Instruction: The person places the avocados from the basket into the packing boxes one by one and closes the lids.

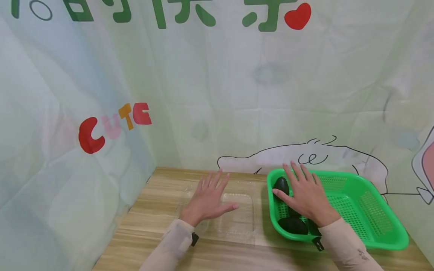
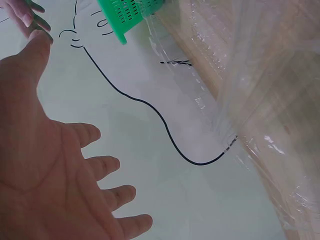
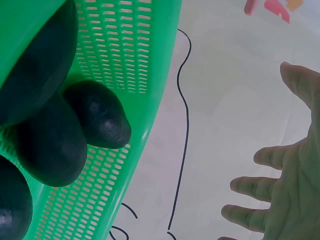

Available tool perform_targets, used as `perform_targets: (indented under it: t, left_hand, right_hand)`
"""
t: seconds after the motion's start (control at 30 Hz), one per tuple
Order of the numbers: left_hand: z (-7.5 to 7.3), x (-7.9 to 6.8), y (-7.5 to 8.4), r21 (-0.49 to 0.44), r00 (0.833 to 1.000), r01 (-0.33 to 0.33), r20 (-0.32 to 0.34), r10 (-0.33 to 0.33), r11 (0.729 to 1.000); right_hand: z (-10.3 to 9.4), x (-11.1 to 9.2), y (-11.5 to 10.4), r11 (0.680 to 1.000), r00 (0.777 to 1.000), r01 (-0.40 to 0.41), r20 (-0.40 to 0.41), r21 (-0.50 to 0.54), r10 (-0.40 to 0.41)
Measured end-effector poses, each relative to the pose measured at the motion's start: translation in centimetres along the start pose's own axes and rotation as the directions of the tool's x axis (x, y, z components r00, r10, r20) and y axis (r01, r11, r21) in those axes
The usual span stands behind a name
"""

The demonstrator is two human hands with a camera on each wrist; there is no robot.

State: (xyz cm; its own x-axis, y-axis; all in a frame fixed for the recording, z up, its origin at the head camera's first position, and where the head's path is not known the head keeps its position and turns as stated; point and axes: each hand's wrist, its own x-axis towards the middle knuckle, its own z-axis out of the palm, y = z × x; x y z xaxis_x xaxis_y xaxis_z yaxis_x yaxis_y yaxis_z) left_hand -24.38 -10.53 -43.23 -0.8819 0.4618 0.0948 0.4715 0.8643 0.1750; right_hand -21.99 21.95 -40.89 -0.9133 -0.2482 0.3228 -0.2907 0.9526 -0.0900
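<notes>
My left hand [image 1: 207, 199] is held over a clear plastic tray [image 1: 239, 218], fingers spread and holding nothing. The tray has moulded hollows, and its left part is covered by the hand in the head view. Over the left part of a green plastic basket [image 1: 354, 212] hovers my right hand [image 1: 309, 195], palm down with its fingers extended. Several dark avocados [image 3: 52, 142] lie together at the basket's left end. One avocado [image 1: 282, 185] shows beside the right thumb, another [image 1: 293, 226] lies near the front rim, and the right hand partly hides the others.
Tray and basket stand side by side on a wooden table [image 1: 135, 226]. A pale printed cloth [image 1: 217, 94] hangs close behind the table and along its left side. The basket's perforated walls rise above the avocados.
</notes>
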Motion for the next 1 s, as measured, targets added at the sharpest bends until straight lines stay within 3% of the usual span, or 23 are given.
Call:
perform_targets:
  t: [0.6,1.0]
  left_hand:
    - [2.3,-1.9,-1.3,-0.054,0.997,0.047,0.060,-0.044,0.997]
    - [4.0,-2.9,-1.9,-0.089,0.996,0.064,0.060,-0.059,0.994]
  right_hand:
    - [0.3,-0.8,1.0,1.000,1.000,-0.006,0.014,-0.016,0.006]
    - [0.6,-1.1,1.3,1.000,1.000,-0.016,0.013,-0.015,0.016]
